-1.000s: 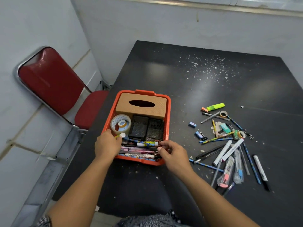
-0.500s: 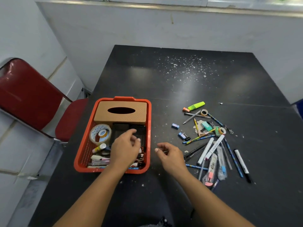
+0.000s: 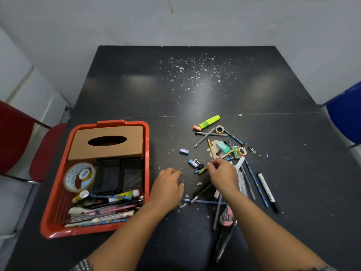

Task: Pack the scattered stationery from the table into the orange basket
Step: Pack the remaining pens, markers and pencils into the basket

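The right hand (image 3: 222, 176) is pinching a pencil (image 3: 201, 170) among the stationery; the left hand (image 3: 168, 184) is hovering beside the basket (image 3: 146, 145), fingers loosely curled.

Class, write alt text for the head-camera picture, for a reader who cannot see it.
A person's right hand reaches into a scatter of pens and clips on a black table, while the left hand hovers beside an orange basket already holding a tissue box, tape roll and pens.
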The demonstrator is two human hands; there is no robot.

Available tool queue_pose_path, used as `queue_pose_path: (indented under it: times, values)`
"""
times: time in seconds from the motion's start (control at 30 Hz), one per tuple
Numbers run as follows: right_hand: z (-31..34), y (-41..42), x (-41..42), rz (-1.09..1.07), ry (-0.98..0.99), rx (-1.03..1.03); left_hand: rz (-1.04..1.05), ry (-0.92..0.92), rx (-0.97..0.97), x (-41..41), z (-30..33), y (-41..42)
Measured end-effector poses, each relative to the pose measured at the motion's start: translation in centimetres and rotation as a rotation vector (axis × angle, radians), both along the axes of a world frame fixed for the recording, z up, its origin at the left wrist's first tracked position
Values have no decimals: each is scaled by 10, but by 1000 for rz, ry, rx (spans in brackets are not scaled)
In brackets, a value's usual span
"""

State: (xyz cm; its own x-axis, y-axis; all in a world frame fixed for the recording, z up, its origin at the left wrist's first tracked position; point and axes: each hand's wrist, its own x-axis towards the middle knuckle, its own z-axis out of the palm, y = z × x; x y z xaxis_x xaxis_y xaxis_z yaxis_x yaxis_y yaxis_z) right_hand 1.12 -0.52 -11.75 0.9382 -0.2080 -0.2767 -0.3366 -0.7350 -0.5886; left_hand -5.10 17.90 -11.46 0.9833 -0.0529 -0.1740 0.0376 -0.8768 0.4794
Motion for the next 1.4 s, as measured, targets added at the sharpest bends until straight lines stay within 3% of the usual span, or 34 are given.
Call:
queue_pose_path:
  times: [0.2, 0.37, 0.6, 0.77, 0.87, 1.07, 1.4]
  values:
    - [-2, -25, 61, -15, -49, -213, 41, 239, 118, 10, -21, -10]
    - [-13, -33, 92, 88, 38, -470, 66, 259, 51, 8, -26, -8]
    - [-15, -31, 101, 80, 144, -474, 116, 256, -43, 9, -23, -8]
    - [-8, -29, 94, 64, 78, -434, 130, 157, -131, 0, -11, -6]
    - [-4, -22, 85, 62, -1, -351, 111, 1, -200, -9, 1, 2]
    - [12, 19, 54, 105, -123, 10, 152, -332, -312, -33, 26, 32]
    - [51, 138, -33, 369, -210, 389, 422, -487, -251, -110, 25, 115]
